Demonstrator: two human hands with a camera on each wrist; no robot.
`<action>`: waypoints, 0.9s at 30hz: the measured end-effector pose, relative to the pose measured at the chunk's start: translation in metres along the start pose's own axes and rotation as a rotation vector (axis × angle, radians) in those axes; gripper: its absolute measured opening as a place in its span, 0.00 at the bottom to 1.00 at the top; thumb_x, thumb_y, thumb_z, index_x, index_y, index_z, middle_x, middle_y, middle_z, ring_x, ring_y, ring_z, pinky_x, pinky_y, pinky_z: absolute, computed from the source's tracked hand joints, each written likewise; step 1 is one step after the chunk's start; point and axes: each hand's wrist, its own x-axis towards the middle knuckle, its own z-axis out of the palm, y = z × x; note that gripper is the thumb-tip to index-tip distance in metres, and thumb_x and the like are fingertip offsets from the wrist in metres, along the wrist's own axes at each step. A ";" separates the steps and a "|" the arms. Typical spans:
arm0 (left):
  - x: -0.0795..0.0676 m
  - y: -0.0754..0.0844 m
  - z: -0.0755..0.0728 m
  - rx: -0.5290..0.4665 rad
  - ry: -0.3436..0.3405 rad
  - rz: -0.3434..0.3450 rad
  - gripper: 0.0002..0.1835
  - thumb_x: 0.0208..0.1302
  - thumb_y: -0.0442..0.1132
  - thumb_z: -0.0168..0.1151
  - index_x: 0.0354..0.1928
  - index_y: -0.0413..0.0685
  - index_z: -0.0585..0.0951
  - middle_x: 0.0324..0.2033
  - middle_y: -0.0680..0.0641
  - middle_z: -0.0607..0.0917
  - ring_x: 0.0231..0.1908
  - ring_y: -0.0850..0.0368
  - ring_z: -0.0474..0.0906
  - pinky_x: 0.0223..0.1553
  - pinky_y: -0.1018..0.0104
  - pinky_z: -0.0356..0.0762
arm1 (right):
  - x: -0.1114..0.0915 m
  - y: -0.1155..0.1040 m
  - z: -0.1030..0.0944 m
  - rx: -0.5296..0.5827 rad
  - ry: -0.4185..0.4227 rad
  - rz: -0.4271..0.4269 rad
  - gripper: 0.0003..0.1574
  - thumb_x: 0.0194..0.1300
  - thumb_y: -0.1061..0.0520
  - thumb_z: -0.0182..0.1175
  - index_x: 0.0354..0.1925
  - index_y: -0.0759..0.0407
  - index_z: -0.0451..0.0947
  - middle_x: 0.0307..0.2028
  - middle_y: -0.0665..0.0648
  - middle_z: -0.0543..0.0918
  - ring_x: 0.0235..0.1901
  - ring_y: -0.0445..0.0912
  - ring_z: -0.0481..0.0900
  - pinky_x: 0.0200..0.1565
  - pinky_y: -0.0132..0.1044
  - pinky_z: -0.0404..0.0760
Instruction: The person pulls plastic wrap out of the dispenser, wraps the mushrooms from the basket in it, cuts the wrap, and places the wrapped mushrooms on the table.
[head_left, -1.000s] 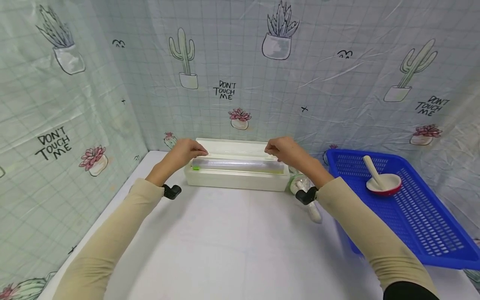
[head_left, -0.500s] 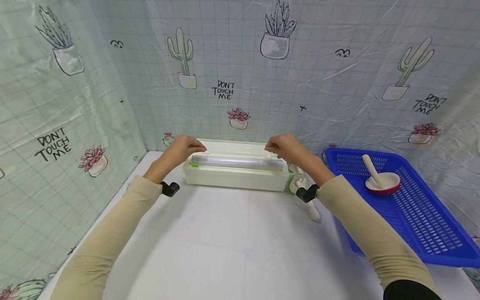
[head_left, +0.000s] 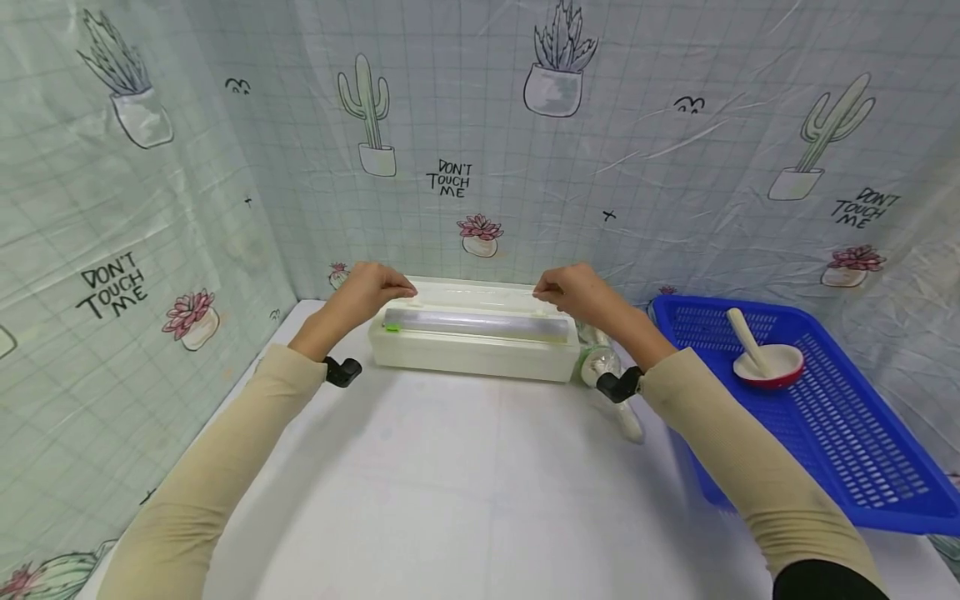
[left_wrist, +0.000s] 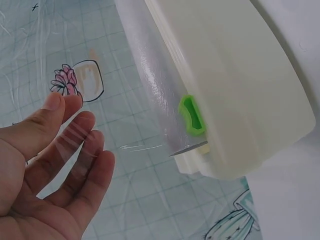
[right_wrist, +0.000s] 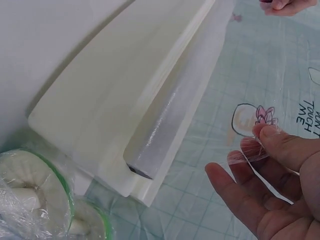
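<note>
A long white cling film dispenser (head_left: 472, 358) stands at the back of the table, lid raised. Its roll of cling film (head_left: 480, 323) lies in the trough, and a green slider (left_wrist: 192, 117) sits at the left end. My left hand (head_left: 367, 290) pinches the left corner of the clear film (left_wrist: 135, 146) between thumb and index finger, other fingers spread. On the opposite side my right hand (head_left: 576, 292) pinches the film's right corner the same way. The thin sheet stretches from the roll up to both hands, behind the box.
Film-wrapped white things with green rims (right_wrist: 37, 195) lie beside the dispenser's right end, a white handle (head_left: 630, 423) pointing forward. At right, a blue basket (head_left: 795, 467) holds a red-and-white bowl (head_left: 787, 367) with a white spoon (head_left: 742, 332). Patterned cloth (head_left: 480, 125) hangs close behind.
Both hands have risen slightly away from the roll, still pinching the film. The dispenser tips back a little. The basket and wrapped things stay put.
</note>
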 end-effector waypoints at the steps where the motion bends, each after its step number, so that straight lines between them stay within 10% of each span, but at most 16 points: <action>1: 0.000 0.000 0.000 0.003 0.000 0.000 0.09 0.69 0.34 0.65 0.44 0.36 0.89 0.44 0.37 0.89 0.47 0.42 0.86 0.49 0.49 0.83 | 0.000 0.000 0.000 -0.004 0.000 -0.003 0.11 0.75 0.59 0.59 0.46 0.64 0.85 0.40 0.61 0.89 0.37 0.55 0.87 0.39 0.42 0.85; 27: -0.001 0.002 -0.005 0.003 0.001 0.011 0.09 0.69 0.35 0.66 0.45 0.37 0.89 0.47 0.37 0.88 0.49 0.42 0.85 0.50 0.49 0.83 | -0.003 -0.003 -0.007 -0.048 0.032 -0.020 0.10 0.74 0.60 0.61 0.46 0.63 0.87 0.40 0.60 0.89 0.37 0.50 0.86 0.42 0.44 0.85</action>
